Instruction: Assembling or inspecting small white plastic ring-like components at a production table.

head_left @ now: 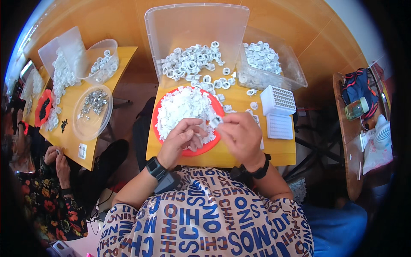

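My right hand point(242, 132) pinches a small white plastic part point(215, 121) between thumb and fingers. It is held over the right edge of a red bowl point(156, 121). A heap of tiny white plastic pieces point(182, 105) fills the bowl. Over the bowl's near side, my left hand point(185, 136) has its fingers loosely curled and apart, with nothing visible in it. Beyond the bowl, round white ring-shaped parts point(192, 62) lie piled on the yellow table point(171, 161) and trail toward the right.
A clear plastic panel point(197, 25) stands behind the pile. Further right are a clear bin point(295, 80) of white parts and white boxes point(278, 103). On the left table, a clear tub point(81, 130) holds metal pieces. A co-worker's hands point(60, 160) are beside it.
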